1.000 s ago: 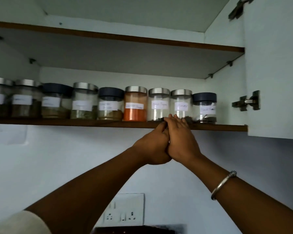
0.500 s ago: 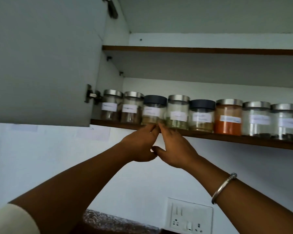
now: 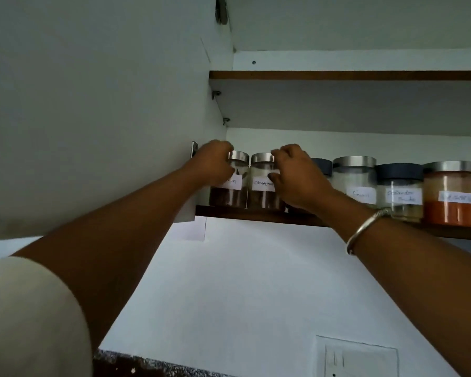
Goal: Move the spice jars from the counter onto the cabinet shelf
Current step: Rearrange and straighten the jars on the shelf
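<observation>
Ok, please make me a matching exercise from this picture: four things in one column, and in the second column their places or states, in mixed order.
Things
1. left hand
2. right hand
3. socket
4. coriander jar

Places or states
a. on the wall under the shelf
b. grips the leftmost jar
c. has a dark lid
d. grips the second jar

Pairs: 1-b, 2-d, 3-a, 4-c
</observation>
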